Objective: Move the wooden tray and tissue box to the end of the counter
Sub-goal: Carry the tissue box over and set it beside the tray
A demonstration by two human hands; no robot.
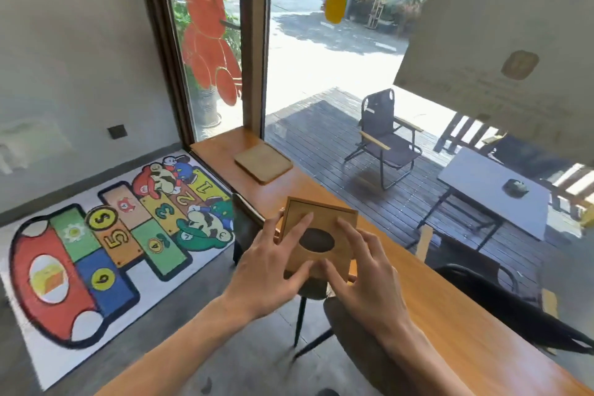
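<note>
A square wooden tissue box [324,219] with a dark oval opening in its lid is at the near edge of the long wooden counter [450,315]. My left hand [266,270] grips its left side, fingers spread over the lid. On the right side my right hand [366,273] holds it too, fingertips beside the oval. Whether the box rests on the counter or is lifted I cannot tell. The flat wooden tray [263,163] lies further along, close to the counter's far end by the window frame, untouched.
The counter runs along a large window [337,58]; its far end meets a brown frame post [254,42]. Dark stools [308,299] stand under the near edge. A colourful play mat [106,254] covers the floor at left. Outside are a folding chair and a table.
</note>
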